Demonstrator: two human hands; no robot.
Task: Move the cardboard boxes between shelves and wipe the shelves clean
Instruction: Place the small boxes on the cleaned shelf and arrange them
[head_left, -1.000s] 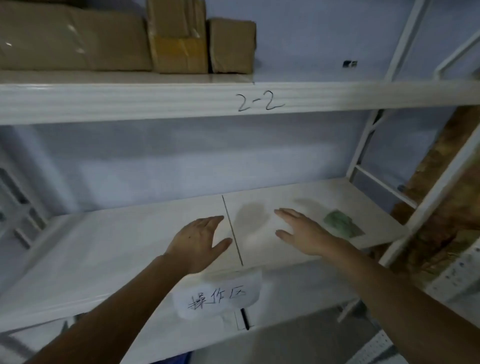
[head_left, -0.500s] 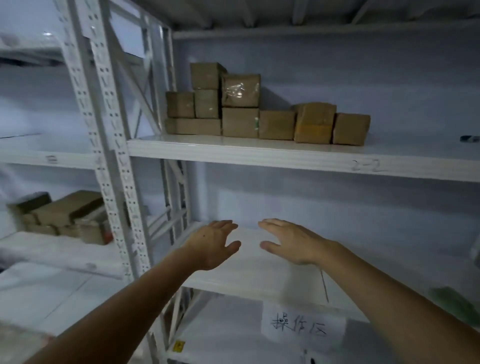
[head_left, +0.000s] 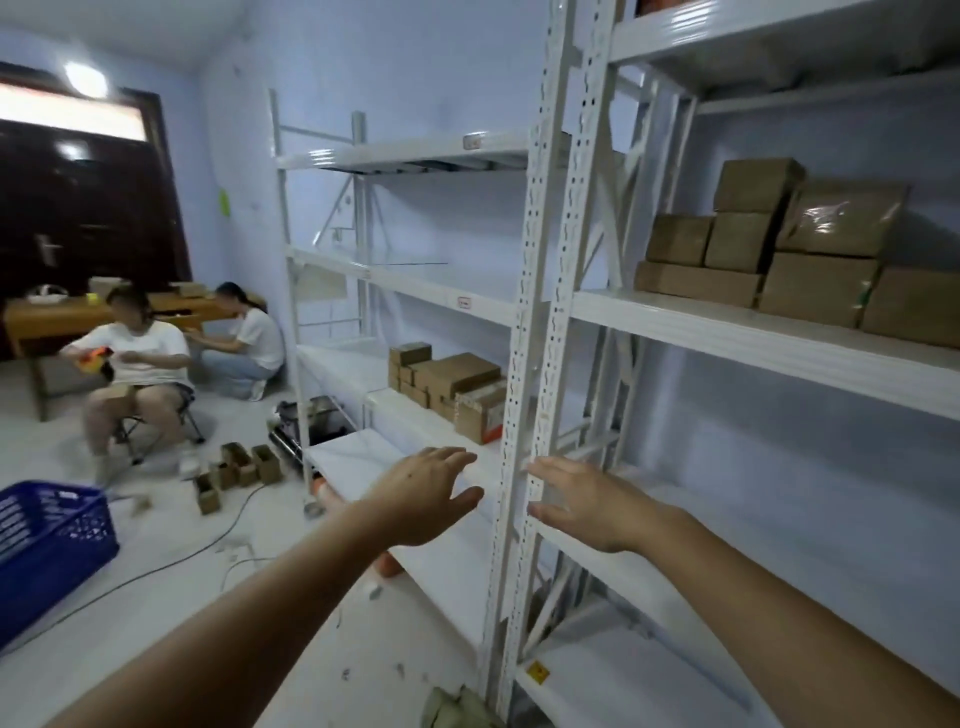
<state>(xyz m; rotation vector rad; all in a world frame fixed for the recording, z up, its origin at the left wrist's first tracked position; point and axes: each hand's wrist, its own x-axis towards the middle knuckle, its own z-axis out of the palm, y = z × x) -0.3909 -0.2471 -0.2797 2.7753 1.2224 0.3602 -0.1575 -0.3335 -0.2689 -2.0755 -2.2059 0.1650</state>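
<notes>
Both hands are held out in front of the white shelving with nothing in them. The left hand (head_left: 426, 496) is spread, fingers straight and thumb apart, in front of the left bay; the right hand (head_left: 587, 506) is likewise flat and relaxed, its fingertips just beside the perforated upright post (head_left: 545, 312) that divides the two bays. No cloth is held, and no box is touched.

The cardboard boxes are found in two places. One stack (head_left: 779, 244) is set on the upper shelf (head_left: 727, 332) of the right bay, above the level of the hands. A second, lower cluster of boxes (head_left: 452, 384) lies on a middle shelf (head_left: 358, 374) of the left bay, beyond the left hand. The shelf board (head_left: 779, 525) directly behind the right hand appears bare.

The step in hand is judged to be a reach between carries: a box is being sought, not yet gripped. For the next move, one stack must be chosen; both hands would need to be raised or extended to it and closed on opposite sides of a single box, which could then be lifted clear of its neighbours without the stack being toppled. Wiping cannot be begun until a cloth is fetched; a crumpled greenish item (head_left: 457, 709) is seen on the floor by the post's foot, but whether it is a cloth cannot be told.
</notes>
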